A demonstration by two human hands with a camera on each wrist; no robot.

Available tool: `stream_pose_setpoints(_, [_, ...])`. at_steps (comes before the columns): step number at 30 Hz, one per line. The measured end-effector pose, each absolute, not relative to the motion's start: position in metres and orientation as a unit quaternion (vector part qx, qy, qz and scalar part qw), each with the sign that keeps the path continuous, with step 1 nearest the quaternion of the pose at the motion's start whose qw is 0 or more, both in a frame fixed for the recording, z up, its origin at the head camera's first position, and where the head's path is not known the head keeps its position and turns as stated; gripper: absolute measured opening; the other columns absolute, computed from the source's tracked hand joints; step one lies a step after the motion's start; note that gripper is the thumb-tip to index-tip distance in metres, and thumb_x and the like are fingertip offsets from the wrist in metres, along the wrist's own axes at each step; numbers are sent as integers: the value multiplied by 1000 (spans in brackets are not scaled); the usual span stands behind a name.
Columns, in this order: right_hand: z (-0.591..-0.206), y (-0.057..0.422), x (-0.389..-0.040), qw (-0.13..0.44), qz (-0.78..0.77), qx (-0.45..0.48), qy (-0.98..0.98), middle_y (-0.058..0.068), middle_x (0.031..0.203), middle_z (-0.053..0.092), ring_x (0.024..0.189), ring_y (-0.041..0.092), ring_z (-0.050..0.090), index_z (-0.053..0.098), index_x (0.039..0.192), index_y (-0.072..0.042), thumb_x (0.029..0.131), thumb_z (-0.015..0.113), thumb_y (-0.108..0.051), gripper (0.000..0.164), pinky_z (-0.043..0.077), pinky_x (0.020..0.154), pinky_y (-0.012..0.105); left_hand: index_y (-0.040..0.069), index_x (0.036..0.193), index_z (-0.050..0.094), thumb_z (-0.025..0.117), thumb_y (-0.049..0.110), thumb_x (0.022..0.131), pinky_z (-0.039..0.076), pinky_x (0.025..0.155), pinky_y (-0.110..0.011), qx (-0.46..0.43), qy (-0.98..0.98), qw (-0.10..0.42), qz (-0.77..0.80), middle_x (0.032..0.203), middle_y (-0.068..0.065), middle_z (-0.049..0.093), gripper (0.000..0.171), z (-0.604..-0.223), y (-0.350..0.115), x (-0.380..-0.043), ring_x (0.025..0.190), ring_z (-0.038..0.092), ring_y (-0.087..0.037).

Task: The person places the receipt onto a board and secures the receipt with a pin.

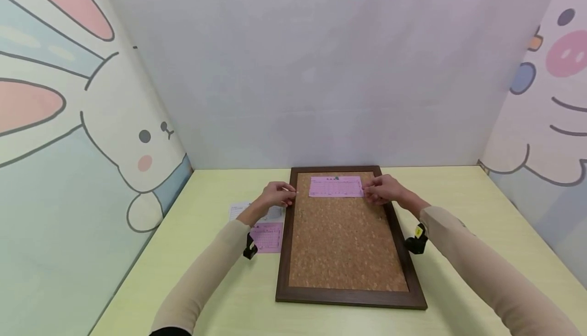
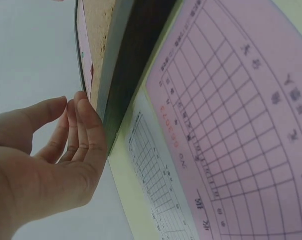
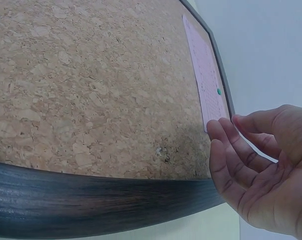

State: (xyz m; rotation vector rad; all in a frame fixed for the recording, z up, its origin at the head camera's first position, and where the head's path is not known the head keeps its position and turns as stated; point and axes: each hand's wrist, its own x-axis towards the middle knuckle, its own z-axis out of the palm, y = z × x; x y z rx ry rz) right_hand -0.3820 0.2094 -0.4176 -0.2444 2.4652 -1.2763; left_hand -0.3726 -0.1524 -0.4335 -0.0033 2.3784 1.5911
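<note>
A pink slip printed with a table (image 1: pixel 336 187) lies across the top of a cork board (image 1: pixel 346 244), with a green pushpin (image 3: pixel 219 92) near its upper edge. My right hand (image 1: pixel 382 189) is at the slip's right end, thumb and fingertips pinching at its edge. Over the board's left frame, my left hand (image 1: pixel 278 194) has its thumb and fingers bent toward each other, apart from the slip. A tiny pale speck shows at those fingertips in the head view; I cannot tell whether they hold it.
The cork board has a dark wooden frame (image 1: pixel 350 296) and lies on a pale yellow table (image 1: pixel 220 295) against the back wall. Left of it lie another pink slip (image 1: pixel 269 237) and white printed slips (image 1: pixel 238 209), partly hidden by my left arm. Cartoon murals cover the side walls.
</note>
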Motion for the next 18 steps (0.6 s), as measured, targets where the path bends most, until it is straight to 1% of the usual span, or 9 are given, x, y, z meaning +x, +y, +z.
stream_pose_setpoints(6, [-419,210,-380,177,-457,-85,868,15,93,73,73,11,65,62,123,12,103,58,-11,31,57,64,24,0,119,67,65,13,100,60,80,-34,-7,824,134,550,103,-14,72,23,-432,-155,-370,78,68,-15])
stream_pose_setpoints(10, [-418,208,-379,179,-460,-92,865,17,95,72,73,11,64,61,124,13,103,58,-11,32,57,64,24,0,119,67,64,13,100,60,82,-35,-12,826,133,547,105,-15,71,23,-433,-158,-368,81,68,-17])
stream_pose_setpoints(15, [-415,206,-378,178,-452,-99,868,17,95,72,73,11,64,61,124,13,103,56,-10,31,57,65,24,1,119,68,64,14,100,60,86,-39,-18,830,126,543,108,-16,72,23,-433,-162,-368,86,70,-20])
stream_pose_setpoints(18, [-414,208,-380,178,-447,-101,871,16,96,72,73,12,63,61,125,13,104,54,-9,31,57,65,25,0,120,68,65,14,100,60,86,-39,-19,829,124,545,110,-17,72,24,-431,-164,-368,86,70,-20])
